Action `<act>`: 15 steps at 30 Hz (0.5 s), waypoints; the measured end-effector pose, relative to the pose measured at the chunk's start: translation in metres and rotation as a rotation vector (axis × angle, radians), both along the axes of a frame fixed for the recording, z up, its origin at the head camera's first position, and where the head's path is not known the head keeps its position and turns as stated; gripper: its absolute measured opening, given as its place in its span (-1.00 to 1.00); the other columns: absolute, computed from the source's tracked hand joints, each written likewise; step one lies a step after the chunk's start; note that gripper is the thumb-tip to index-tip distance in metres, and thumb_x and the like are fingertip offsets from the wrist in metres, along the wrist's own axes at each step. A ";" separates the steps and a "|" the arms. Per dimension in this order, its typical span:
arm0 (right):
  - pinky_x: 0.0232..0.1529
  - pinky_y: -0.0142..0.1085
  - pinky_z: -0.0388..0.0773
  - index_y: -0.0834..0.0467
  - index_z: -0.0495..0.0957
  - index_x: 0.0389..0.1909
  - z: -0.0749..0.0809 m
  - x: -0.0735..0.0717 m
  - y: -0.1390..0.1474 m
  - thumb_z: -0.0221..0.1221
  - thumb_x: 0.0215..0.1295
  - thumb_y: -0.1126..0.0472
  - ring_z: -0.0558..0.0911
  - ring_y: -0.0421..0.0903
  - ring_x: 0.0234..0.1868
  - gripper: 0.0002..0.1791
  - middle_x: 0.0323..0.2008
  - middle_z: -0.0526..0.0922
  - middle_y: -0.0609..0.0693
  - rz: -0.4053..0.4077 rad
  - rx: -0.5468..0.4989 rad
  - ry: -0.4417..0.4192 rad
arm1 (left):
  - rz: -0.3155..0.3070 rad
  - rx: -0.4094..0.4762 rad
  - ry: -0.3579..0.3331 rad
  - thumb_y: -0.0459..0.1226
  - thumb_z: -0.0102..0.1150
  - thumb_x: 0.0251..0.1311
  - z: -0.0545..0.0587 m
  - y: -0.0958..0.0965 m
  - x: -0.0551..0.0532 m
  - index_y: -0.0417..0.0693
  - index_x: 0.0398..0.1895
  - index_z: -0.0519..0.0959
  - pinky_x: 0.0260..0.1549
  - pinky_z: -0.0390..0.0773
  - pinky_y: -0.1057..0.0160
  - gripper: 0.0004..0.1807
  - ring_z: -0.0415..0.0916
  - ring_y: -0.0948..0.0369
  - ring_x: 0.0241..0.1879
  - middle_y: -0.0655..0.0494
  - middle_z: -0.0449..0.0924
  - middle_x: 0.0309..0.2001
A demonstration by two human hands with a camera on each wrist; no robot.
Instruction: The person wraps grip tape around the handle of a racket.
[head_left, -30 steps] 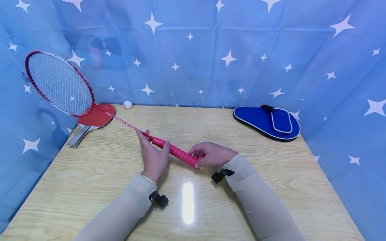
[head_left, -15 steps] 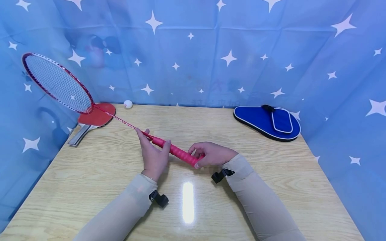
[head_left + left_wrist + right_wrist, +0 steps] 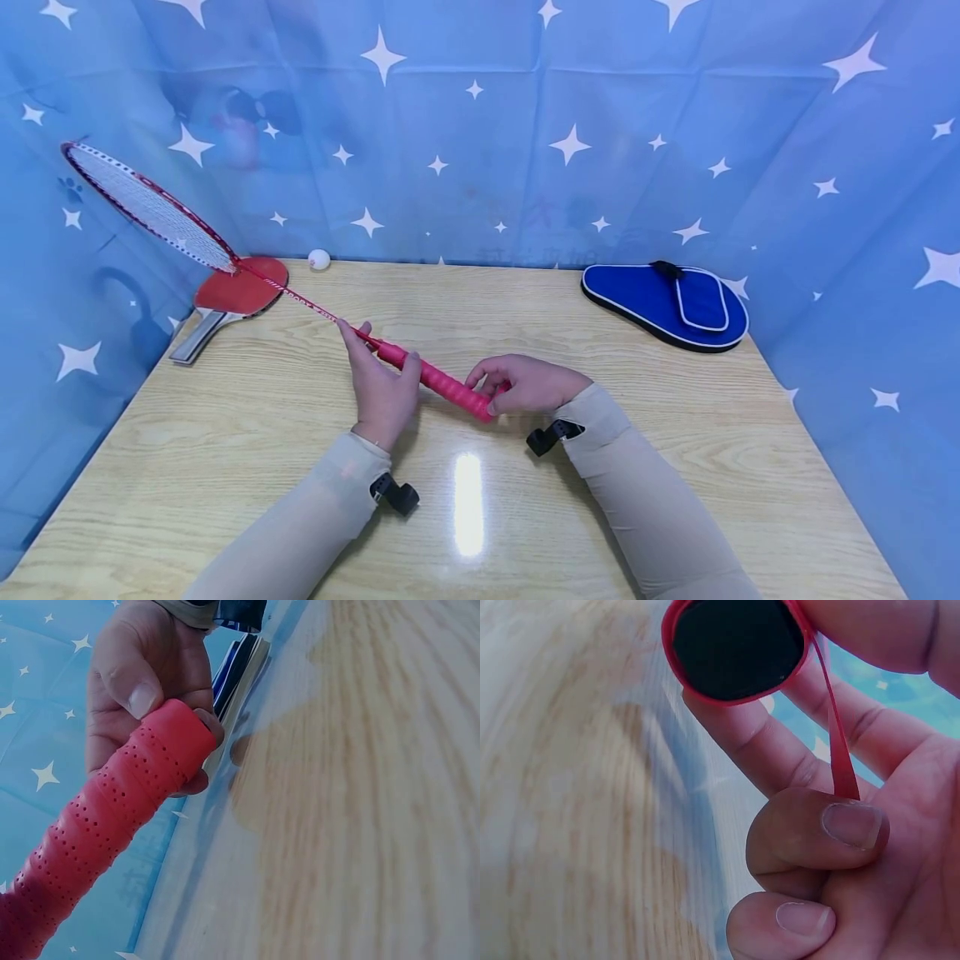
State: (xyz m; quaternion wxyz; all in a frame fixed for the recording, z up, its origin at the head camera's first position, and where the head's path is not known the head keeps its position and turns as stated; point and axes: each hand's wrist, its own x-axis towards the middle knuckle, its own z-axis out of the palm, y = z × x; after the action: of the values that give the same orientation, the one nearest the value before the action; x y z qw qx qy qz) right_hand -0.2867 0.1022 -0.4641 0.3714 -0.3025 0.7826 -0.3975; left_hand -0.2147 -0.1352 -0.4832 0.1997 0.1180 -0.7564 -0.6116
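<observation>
A red-and-white badminton racket (image 3: 161, 208) slants across the head view, its strung head raised at the left. My left hand (image 3: 382, 392) holds it where shaft and handle meet, thumb along the pink-red wrapped handle (image 3: 446, 385). At the butt end is my right hand (image 3: 538, 383), thumb and fingers against the wrap. In the right wrist view, a narrow strip of grip tape (image 3: 843, 769) runs from the black butt end (image 3: 739, 649) into curled fingers (image 3: 802, 840) of that hand. Perforated, overlapping turns of wrap (image 3: 97, 821) fill the left wrist view's lower left.
A red table tennis bat (image 3: 243, 287) lies at the table's back left, partly behind the racket, with a white ball (image 3: 318, 260) beside it. At the back right lies a blue bat case (image 3: 630, 296). A starry blue curtain (image 3: 480, 167) hangs behind the table (image 3: 225, 467).
The racket has turned about its shaft, so its strung head looks much narrower now. Both hands stay in nearly the same places, still holding at the handle.
</observation>
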 end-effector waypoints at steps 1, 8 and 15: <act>-0.07 -0.17 0.62 0.04 0.60 0.21 0.000 0.000 0.000 0.34 0.26 0.34 0.70 0.00 -0.13 -0.52 -0.12 0.75 0.02 -0.001 0.001 0.002 | -0.002 0.004 -0.002 -0.27 0.35 0.29 0.000 0.000 0.000 0.12 0.71 -0.56 0.46 0.40 0.07 0.32 0.09 -0.06 0.59 0.00 0.02 0.64; -0.06 -0.16 0.65 0.02 0.60 0.20 -0.001 -0.002 0.000 0.37 0.25 0.30 0.70 0.01 -0.14 -0.52 -0.12 0.75 0.01 -0.005 0.004 0.009 | -0.002 0.016 0.001 -0.29 0.35 0.29 0.000 0.000 0.000 0.13 0.71 -0.57 0.45 0.40 0.08 0.33 0.08 -0.05 0.60 0.01 0.01 0.64; -0.12 -0.15 0.66 -0.04 0.59 0.18 -0.001 -0.002 0.001 0.39 0.24 0.31 0.68 0.04 -0.14 -0.51 -0.13 0.76 0.02 -0.015 0.005 0.006 | 0.003 0.012 -0.006 -0.25 0.39 0.28 -0.001 0.000 -0.001 0.17 0.71 -0.56 0.46 0.40 0.07 0.35 0.06 -0.04 0.61 0.02 0.01 0.65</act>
State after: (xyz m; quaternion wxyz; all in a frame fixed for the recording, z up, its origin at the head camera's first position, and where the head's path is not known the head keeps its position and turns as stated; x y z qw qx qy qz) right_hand -0.2892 0.1028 -0.4654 0.3667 -0.2970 0.7869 -0.3977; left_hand -0.2153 -0.1356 -0.4838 0.1977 0.1220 -0.7530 -0.6156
